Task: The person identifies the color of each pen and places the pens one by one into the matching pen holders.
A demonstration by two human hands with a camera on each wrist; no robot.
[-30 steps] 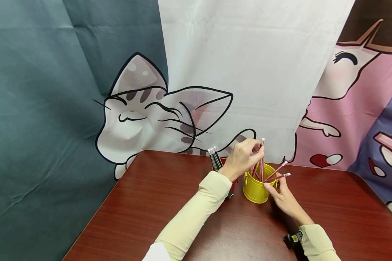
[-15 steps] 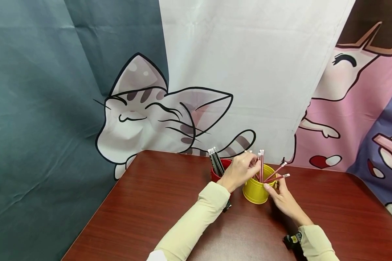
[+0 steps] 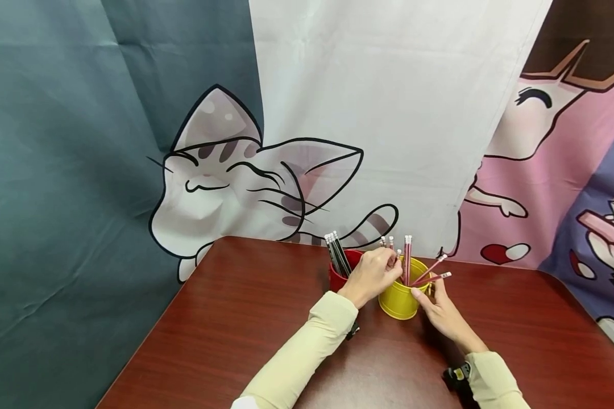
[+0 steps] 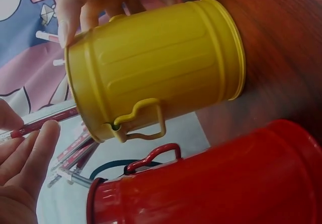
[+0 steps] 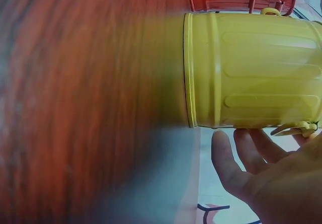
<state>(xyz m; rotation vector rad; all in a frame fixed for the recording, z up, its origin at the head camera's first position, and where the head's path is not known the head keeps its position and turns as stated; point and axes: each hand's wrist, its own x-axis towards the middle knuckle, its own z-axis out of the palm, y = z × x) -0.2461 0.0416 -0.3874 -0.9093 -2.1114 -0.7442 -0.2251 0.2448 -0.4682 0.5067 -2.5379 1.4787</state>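
A dark red-brown table (image 3: pixel 245 335) carries a yellow bucket-shaped pot (image 3: pixel 400 294) well back from the person, with a red pot (image 3: pixel 344 271) of the same shape just beside it on the left, holding dark pencils (image 3: pixel 336 254). The left hand (image 3: pixel 372 275) sits at the yellow pot's left rim, fingers curled together around a red pencil (image 4: pixel 43 123) — more red pencils (image 3: pixel 407 258) stand and lean inside. The right hand (image 3: pixel 440 309) lies against the yellow pot's right side, fingers loosely spread — thumb at the wall.
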